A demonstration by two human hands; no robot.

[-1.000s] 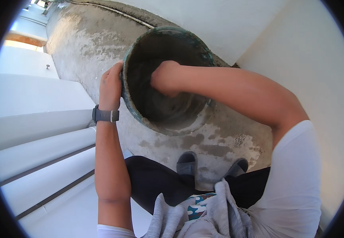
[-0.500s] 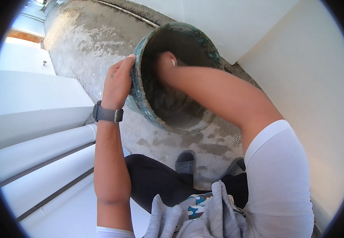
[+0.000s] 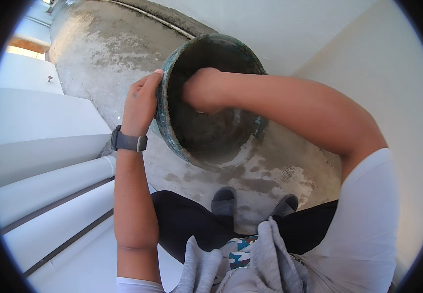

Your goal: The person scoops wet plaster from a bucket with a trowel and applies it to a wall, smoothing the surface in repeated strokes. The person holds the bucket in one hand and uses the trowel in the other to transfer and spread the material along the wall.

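A green bucket (image 3: 171, 139), its rim crusted with grey cement, leans on the floor with its mouth turned toward me. My left hand (image 3: 141, 100), with a dark watch on the wrist, grips the bucket's left rim, the thumb over the edge. Deep inside the bucket is my right hand (image 3: 204, 90), its fingers curled. Whatever those fingers hold is hidden behind the hand and in shadow. Wet grey residue coats the bucket's inner wall.
White walls (image 3: 377, 83) rise close on the right and beyond the bucket. White pipes (image 3: 55, 178) run along the left. A thin pipe (image 3: 153, 17) lies along the far wall base. My sandalled feet (image 3: 223, 201) stand on the stained concrete floor (image 3: 109, 58) just below the bucket.
My right hand has moved down and toward me inside the bucket, and its elbow has swung out to the right. The bucket has shifted slightly left and nearer. My left hand keeps its grip.
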